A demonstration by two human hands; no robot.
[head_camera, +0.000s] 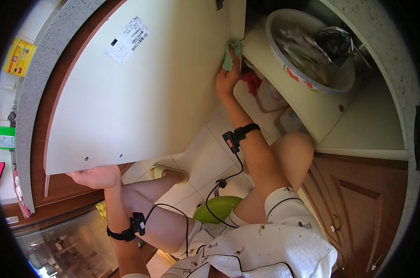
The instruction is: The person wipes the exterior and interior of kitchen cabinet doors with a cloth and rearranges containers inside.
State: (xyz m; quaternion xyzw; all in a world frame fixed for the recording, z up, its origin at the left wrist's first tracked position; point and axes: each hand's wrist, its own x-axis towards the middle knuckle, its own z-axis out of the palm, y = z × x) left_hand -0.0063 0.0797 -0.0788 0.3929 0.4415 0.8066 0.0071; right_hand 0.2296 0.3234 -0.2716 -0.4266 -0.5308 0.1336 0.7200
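An open cabinet door [137, 97] shows its pale inner face, which bears a printed label [127, 39]. My left hand [98, 176] holds the door's lower edge at the left, its fingers partly hidden behind the panel. Up at the hinge side, my right hand [228, 78] has a light green cloth [230, 57] under its fingers, pressed against the narrow strip where the door meets the cabinet. Right of that hand, a large enamel basin [302, 81] with a red pattern stands on the cabinet shelf [321, 114], holding plastic-wrapped things and a black bag.
Below the shelf are a red item [252, 82] and clear plastic containers [270, 95]. A speckled grey countertop [39, 90] curves along the left, with a green-capped container [3, 137] beyond it. A closed wooden cabinet door [359, 205] stands at lower right. Under me is a green stool seat [217, 209].
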